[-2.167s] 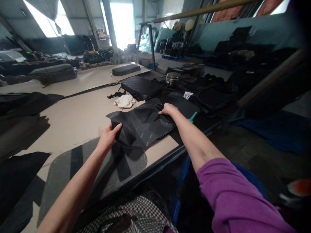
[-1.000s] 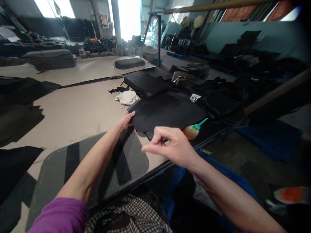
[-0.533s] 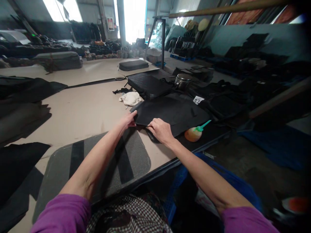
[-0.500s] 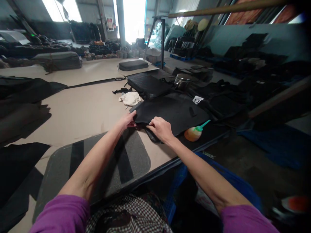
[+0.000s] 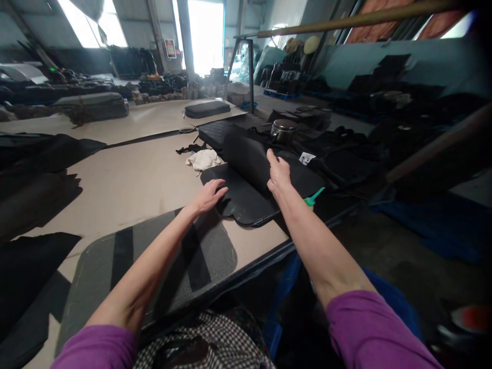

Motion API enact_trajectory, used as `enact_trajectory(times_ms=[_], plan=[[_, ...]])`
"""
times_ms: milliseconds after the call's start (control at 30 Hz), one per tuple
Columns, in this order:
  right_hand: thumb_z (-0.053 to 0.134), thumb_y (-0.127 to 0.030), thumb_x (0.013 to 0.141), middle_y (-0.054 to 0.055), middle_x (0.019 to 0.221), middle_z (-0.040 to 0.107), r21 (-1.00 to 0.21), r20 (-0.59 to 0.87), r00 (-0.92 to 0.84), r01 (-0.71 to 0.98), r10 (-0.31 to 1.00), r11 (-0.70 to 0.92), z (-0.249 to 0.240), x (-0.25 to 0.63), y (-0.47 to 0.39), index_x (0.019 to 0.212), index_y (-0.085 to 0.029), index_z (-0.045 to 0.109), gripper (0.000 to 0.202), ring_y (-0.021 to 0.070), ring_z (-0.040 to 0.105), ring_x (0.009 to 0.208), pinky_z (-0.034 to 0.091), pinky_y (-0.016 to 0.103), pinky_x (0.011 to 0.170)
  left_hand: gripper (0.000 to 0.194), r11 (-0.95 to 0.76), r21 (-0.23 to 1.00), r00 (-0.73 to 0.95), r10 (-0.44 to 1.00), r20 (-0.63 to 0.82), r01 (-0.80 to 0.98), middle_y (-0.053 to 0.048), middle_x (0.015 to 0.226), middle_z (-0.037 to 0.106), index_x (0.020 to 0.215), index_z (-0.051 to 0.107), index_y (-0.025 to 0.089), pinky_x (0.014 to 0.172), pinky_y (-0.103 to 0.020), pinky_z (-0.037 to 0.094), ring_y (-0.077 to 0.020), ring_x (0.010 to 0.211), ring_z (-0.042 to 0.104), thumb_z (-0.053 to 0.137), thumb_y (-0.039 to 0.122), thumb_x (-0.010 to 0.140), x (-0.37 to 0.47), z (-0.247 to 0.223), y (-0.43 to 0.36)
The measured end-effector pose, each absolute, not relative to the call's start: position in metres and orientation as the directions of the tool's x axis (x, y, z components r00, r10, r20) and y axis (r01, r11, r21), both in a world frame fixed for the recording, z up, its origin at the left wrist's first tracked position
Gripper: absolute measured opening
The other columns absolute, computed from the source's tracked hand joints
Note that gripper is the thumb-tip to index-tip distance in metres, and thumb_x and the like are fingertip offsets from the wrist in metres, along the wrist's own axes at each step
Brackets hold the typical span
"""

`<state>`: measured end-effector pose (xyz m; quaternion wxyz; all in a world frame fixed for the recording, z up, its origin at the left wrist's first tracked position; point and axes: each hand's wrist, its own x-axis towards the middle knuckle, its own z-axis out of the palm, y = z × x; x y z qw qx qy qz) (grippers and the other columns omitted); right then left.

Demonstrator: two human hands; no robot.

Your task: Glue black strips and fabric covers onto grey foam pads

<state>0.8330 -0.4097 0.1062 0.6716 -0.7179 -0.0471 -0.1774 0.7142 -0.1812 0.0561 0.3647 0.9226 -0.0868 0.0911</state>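
Observation:
My right hand (image 5: 279, 171) grips the raised edge of a thin black sheet (image 5: 246, 154), which is folded up off a second black piece (image 5: 246, 197) lying on the table. Fingers apart, my left hand (image 5: 210, 196) rests at the left edge of that lower piece and holds nothing. A green nozzle (image 5: 315, 196) pokes out beside my right forearm, its bottle mostly hidden. Nearer my body lies a dark grey rounded panel (image 5: 154, 256) with black bands across it.
A white cloth (image 5: 203, 160) lies beyond my left hand. Behind the black sheet are a metal pot (image 5: 283, 130) and a white label (image 5: 306, 158). Dark cut pieces (image 5: 34, 189) cover the table's left side. Blue plastic (image 5: 430, 225) shows below at the right.
My right hand has lifted the upper black sheet and moved up and right with it, uncovering the lower piece. My left hand has let go and opened. The bottle is now mostly hidden.

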Motion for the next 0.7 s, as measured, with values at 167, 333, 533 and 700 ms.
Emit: enact_trajectory(times_ms=[167, 333, 533, 700], plan=[[0.062, -0.068, 0.092, -0.003, 0.078, 0.053, -0.798, 0.603, 0.775, 0.591, -0.188, -0.119, 0.156, 0.812, -0.405, 0.082, -0.021, 0.055, 0.048, 0.0156, 0.056, 0.082, 0.05, 0.029, 0.083, 0.034, -0.699, 0.668, 0.966, -0.174, 0.188, -0.256, -0.011, 0.147, 0.064, 0.123, 0.073, 0.023, 0.126, -0.05, 0.03, -0.0292, 0.145, 0.049, 0.067, 0.041, 0.094, 0.722, 0.041, -0.201], [0.062, -0.052, 0.099, 0.001, 0.106, 0.071, -0.682, 0.678, 0.673, 0.726, 0.296, -0.09, 0.16, 0.751, -0.377, 0.103, -0.022, 0.067, 0.031, 0.018, 0.065, 0.102, 0.049, 0.027, 0.095, 0.031, -0.562, 0.801, 0.97, -0.008, 0.242, -0.205, -0.01, 0.133, 0.072, 0.11, 0.077, 0.027, 0.122, -0.052, 0.036, -0.0323, 0.144, 0.051, 0.07, 0.049, 0.091, 0.721, 0.048, -0.199], [0.062, -0.042, 0.102, 0.004, 0.117, 0.073, -0.661, 0.545, 0.644, 0.724, 0.536, -0.198, 0.094, 0.723, -0.359, 0.124, -0.024, 0.067, 0.029, 0.0184, 0.068, 0.106, 0.048, 0.029, 0.097, 0.078, 0.331, 0.943, 0.983, 0.18, -0.019, -0.043, -0.018, 0.109, 0.075, 0.106, 0.073, 0.018, 0.085, -0.041, 0.063, -0.0297, 0.106, 0.072, 0.046, 0.089, 0.085, 0.686, 0.078, -0.168], [0.066, -0.044, 0.101, 0.005, 0.107, 0.072, -0.55, 0.484, 0.567, 0.79, 0.666, -0.273, 0.063, 0.714, -0.351, 0.116, -0.021, 0.067, 0.028, 0.0182, 0.066, 0.099, 0.047, 0.029, 0.093, 0.053, 0.3, 0.938, 0.954, 0.185, -0.237, 0.175, -0.008, 0.076, 0.072, 0.086, 0.069, 0.017, 0.055, -0.03, 0.057, -0.0192, 0.064, 0.067, 0.087, 0.063, 0.068, 0.673, 0.084, -0.17]])
